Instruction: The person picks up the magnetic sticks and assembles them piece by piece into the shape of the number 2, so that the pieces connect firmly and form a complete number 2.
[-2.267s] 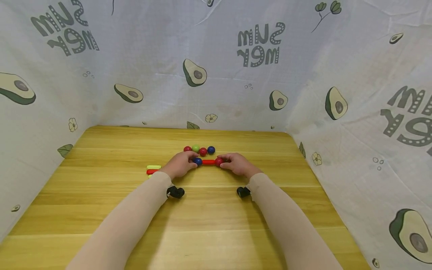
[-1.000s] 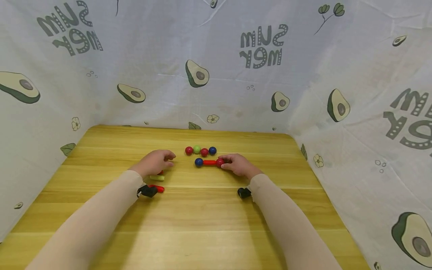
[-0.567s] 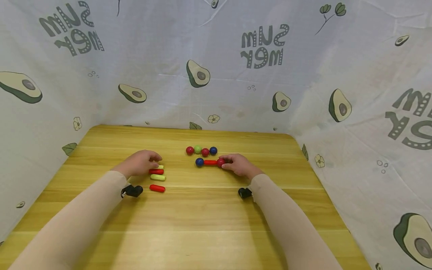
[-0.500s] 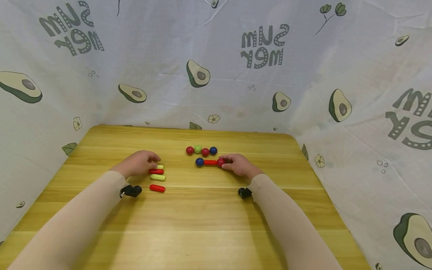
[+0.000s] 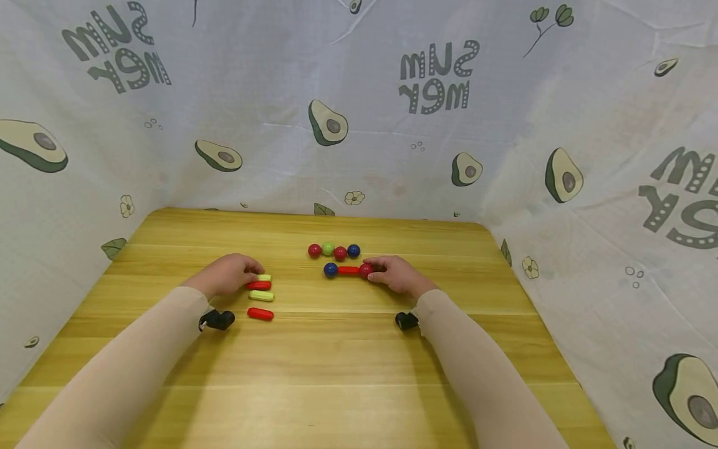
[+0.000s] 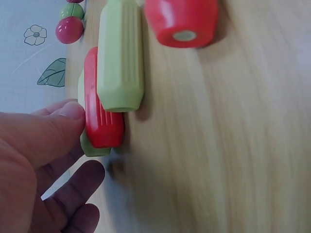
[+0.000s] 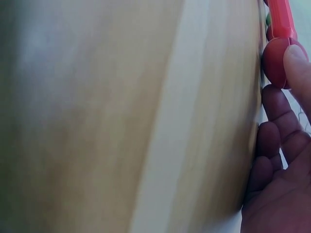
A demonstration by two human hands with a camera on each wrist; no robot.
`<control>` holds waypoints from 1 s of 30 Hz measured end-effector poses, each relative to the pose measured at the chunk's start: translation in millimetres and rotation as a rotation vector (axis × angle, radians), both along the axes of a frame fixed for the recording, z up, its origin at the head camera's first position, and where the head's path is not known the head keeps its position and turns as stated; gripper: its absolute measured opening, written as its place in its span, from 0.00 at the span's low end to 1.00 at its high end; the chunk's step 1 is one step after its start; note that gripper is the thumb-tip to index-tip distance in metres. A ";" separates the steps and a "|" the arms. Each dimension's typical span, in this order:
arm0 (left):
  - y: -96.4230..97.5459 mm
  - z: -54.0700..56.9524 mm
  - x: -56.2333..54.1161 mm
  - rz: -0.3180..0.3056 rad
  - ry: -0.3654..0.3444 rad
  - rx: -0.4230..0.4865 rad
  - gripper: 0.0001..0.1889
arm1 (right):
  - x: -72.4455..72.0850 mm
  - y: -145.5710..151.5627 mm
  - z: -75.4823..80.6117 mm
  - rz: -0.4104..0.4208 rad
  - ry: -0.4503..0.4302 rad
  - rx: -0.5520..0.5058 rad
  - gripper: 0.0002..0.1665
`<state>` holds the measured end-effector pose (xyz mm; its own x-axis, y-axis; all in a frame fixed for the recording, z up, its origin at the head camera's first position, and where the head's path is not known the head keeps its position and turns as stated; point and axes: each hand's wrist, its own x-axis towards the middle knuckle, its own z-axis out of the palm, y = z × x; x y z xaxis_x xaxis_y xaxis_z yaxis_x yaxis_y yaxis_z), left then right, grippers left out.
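My right hand [image 5: 395, 274] pinches a red ball [image 5: 365, 270] between thumb and fingers. This ball joins a red magnetic stick [image 5: 348, 270], which has a blue ball [image 5: 330, 270] at its other end. Over on the left, my left hand [image 5: 224, 275] has thumb and fingertips around the farthest light green magnetic stick [image 5: 265, 277], partly hidden by the hand. Right beside that stick lies a red stick [image 6: 103, 104], close to the thumb [image 6: 70, 114] in the left wrist view. Nearer me lie another light green stick [image 5: 262, 296] and another red stick [image 5: 260, 313].
Behind the joined piece, loose balls sit in a row: a red one [image 5: 315, 251], a light green one [image 5: 328, 249], another red one [image 5: 339, 253] and a blue one [image 5: 353, 251]. A printed cloth [image 5: 252, 93] hangs around the wooden table [image 5: 336, 374].
My left hand has let go of the blue ball, moved left to the sticks and lowered its fingers onto the far light green one. My right hand has kept its hold on the red ball.
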<state>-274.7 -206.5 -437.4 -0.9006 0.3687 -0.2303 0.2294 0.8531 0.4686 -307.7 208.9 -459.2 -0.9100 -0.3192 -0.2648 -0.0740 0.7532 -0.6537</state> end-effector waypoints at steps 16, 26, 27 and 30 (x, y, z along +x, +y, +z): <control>7.5 -1.0 -4.3 -0.007 -0.006 -0.024 0.15 | -5.8 1.2 -2.9 0.007 -0.004 0.033 0.27; 16.4 -0.1 -4.9 0.000 -0.004 -0.018 0.17 | -10.3 -0.3 -4.0 0.018 0.018 0.050 0.27; 17.2 -0.9 -5.2 0.006 0.000 -0.005 0.16 | -10.3 -0.6 -3.5 0.020 0.019 0.053 0.27; 22.3 -2.1 -4.7 0.039 0.001 0.052 0.16 | -9.8 -1.1 -1.1 0.023 0.014 0.058 0.27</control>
<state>-279.5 -184.2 -439.5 -0.9146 0.3449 -0.2109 0.1969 0.8356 0.5128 -317.5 207.8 -460.3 -0.9063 -0.3246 -0.2705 -0.1010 0.7880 -0.6073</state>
